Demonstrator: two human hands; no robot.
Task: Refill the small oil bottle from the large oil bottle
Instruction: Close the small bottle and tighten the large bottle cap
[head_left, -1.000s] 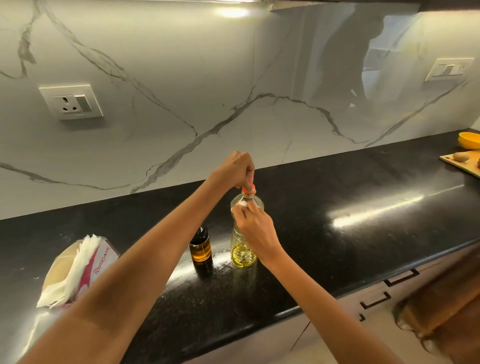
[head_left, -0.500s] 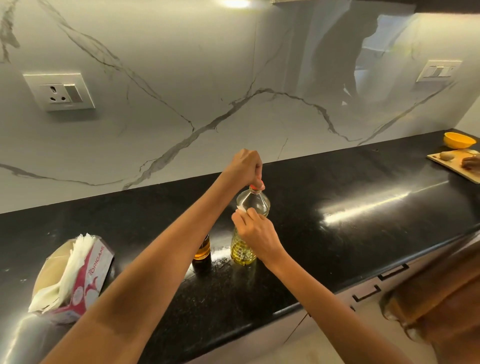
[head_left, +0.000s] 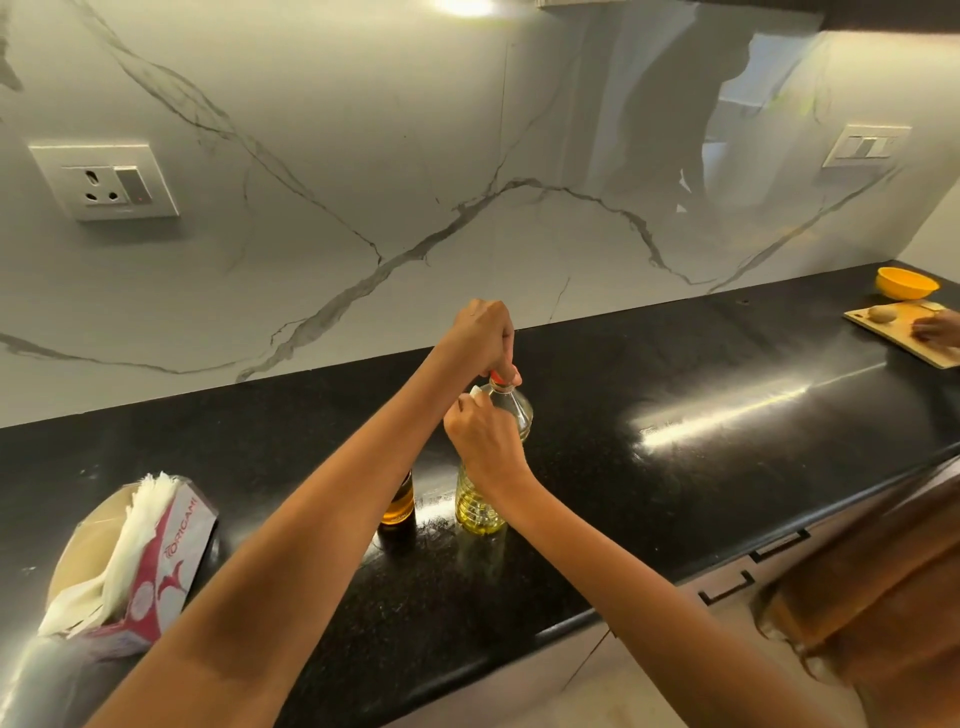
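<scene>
Black counter (head_left: 727, 467) under marble wall; tissue pack (head_left: 140, 561) far left. Small oil bottle (head_left: 399, 501) half hidden behind forearm, beside large oil bottle (head_left: 480, 493). Left hand (head_left: 485, 332) pinching red cap (head_left: 500, 376); right hand (head_left: 483, 436) gripping shoulder. Cutting board (head_left: 904, 332) cropped right.

- We see the left forearm now hide most of the small oil bottle (head_left: 399, 501).
- A second person's hand (head_left: 939, 330) now rests on the cutting board (head_left: 906, 332).

Black counter (head_left: 675, 467), veined marble wall (head_left: 363, 130)
</scene>
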